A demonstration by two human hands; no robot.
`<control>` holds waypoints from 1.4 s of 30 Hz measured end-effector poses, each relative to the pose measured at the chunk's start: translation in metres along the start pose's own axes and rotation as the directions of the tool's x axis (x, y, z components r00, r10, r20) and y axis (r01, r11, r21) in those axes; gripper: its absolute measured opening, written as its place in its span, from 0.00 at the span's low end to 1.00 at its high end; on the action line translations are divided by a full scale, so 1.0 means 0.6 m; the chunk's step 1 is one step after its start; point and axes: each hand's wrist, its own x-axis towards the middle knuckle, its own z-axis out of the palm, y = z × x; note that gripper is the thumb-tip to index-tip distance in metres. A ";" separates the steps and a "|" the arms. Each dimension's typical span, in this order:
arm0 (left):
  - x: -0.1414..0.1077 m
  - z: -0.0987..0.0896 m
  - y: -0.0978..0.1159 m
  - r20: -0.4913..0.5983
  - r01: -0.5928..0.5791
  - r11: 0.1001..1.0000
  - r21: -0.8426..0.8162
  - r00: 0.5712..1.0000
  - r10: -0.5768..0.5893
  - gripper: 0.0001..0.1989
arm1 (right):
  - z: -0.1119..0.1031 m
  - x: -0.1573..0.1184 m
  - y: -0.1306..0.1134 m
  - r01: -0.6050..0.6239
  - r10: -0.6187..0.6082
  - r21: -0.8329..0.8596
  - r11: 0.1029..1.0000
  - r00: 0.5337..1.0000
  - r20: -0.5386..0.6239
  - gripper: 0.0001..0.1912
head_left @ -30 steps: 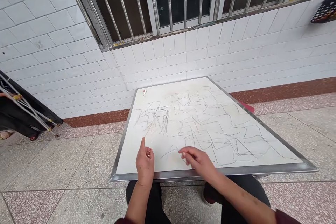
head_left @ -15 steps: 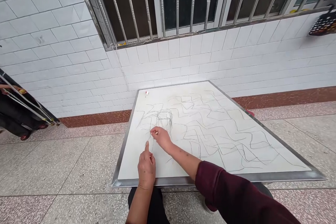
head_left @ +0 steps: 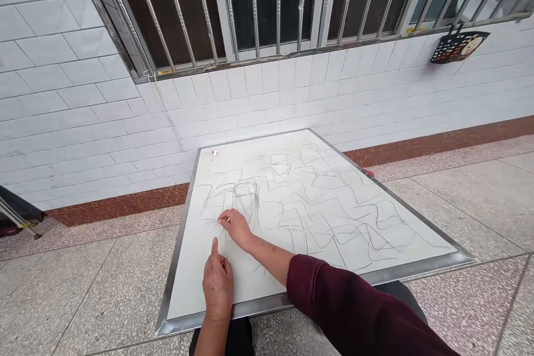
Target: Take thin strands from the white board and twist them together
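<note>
A large white board (head_left: 267,283) with a grey metal frame lies flat in front of me. Thin dark wavy lines (head_left: 334,200) cross it; whether they are strands or drawn marks is unclear. My right hand (head_left: 236,227) is over the board's left part, thumb and fingers pinched around something tiny and brownish. Just below and left of it is my left hand (head_left: 218,283), its index finger stretched forward and the other fingers curled in. What those curled fingers hold, if anything, is hidden. A faint line runs between the two hands.
A small white-and-red object (head_left: 214,153) lies near the board's far left corner. Behind stands a white tiled wall (head_left: 237,94) with a barred window (head_left: 267,5). A patterned bag (head_left: 456,47) hangs at right. Dark folded gear with poles (head_left: 19,214) is on the floor at left.
The view has turned right, so the board and both hands appear further left and lower. The bag shows more fully. Both hands keep about the same pose and place on the board.
</note>
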 end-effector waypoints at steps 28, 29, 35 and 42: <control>0.044 0.002 -0.002 0.093 0.272 0.950 -0.154 0.961 -0.260 0.26 | -0.234 0.072 -0.083 0.134 -0.022 0.287 0.949 0.932 -0.362 0.16; 0.044 0.002 -0.001 0.087 0.280 0.947 -0.160 0.959 -0.269 0.26 | -0.236 0.064 -0.087 0.127 -0.019 0.287 0.949 0.937 -0.350 0.16; 0.060 -0.007 0.010 0.084 0.316 0.924 -0.216 0.949 -0.305 0.25 | -0.240 -0.009 -0.098 0.085 -0.032 0.214 0.973 0.970 -0.239 0.13; 0.055 -0.067 0.094 0.074 0.293 0.855 -0.428 0.954 -0.290 0.22 | -0.241 -0.109 -0.114 0.100 -0.088 0.084 0.991 0.987 -0.137 0.11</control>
